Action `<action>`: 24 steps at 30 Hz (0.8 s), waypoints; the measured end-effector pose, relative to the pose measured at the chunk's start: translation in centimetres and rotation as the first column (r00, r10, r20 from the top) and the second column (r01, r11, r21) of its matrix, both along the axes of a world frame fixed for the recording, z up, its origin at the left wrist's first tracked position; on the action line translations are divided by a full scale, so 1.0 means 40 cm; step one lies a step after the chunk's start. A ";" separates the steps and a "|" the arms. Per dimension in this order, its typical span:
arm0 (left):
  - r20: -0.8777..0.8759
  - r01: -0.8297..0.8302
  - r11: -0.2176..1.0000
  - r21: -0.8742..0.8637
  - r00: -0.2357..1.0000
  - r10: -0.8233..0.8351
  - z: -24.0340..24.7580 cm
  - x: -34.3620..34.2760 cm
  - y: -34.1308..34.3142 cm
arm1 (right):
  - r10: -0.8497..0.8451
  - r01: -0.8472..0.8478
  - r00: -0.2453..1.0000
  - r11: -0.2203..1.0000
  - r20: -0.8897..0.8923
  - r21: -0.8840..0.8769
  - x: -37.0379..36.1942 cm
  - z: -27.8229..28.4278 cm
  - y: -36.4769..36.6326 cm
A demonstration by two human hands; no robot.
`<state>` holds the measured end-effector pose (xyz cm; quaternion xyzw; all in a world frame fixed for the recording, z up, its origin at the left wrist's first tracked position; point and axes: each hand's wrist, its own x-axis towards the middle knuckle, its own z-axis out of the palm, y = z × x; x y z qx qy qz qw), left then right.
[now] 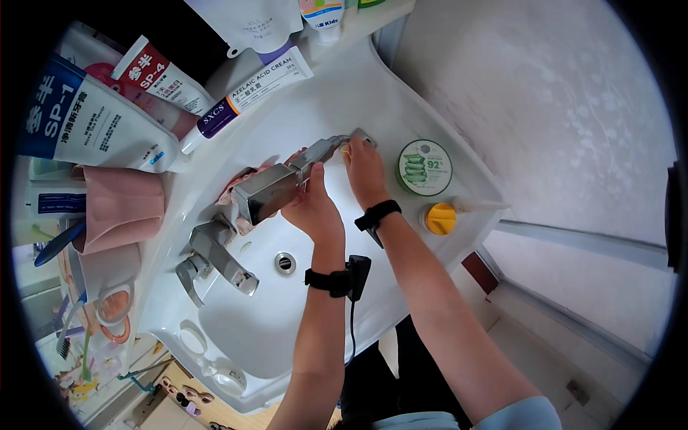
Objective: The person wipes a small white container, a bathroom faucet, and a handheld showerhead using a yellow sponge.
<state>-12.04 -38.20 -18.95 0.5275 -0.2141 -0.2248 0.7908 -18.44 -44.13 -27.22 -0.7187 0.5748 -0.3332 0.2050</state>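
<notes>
A shiny silver block-shaped fitting with a narrower neck slants above the white washbasin. My left hand is closed around its middle, thumb on top and the other fingers partly hidden beneath. At the fitting's thin far end, my right hand is closed with bent fingertips; a small yellowish bit shows by them, too small to name. Behind the block lies a crumpled pink patterned cloth, partly covered. The chrome tap stands left of my left hand, and the drain lies below it.
Right of my hands, a round green-and-white tub and a yellow-capped container stand on the basin ledge. Along the left are a cream tube, large toothpaste tubes and a pink cup. Soap dishes are at lower left.
</notes>
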 end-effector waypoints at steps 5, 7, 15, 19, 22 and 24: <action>0.000 0.037 0.999 0.026 0.999 -0.037 -0.005 0.029 0.004 | 0.088 -0.088 0.996 0.996 0.033 -0.003 -0.048 0.004 0.057; -0.017 0.040 0.998 0.038 0.999 -0.040 -0.002 0.027 0.007 | 0.086 -0.097 0.991 0.990 -0.100 -0.107 -0.053 0.002 0.081; -0.040 0.106 0.994 -0.013 0.994 -0.106 0.020 0.026 0.012 | 0.176 -0.194 0.934 0.981 -0.310 -0.027 -0.075 0.009 0.093; -0.067 0.135 0.991 0.026 0.989 -0.133 0.014 0.038 0.018 | 0.258 -0.316 0.920 0.934 -0.294 -0.169 -0.061 0.023 0.096; -0.020 0.130 0.991 0.022 0.991 -0.129 0.015 0.040 0.016 | 0.252 -0.340 0.902 0.915 -0.351 -0.218 -0.037 0.027 0.061; -0.029 0.147 0.989 0.004 0.989 -0.147 0.007 0.035 0.010 | 0.203 -0.322 0.890 0.913 -0.407 -0.249 -0.039 -0.006 0.021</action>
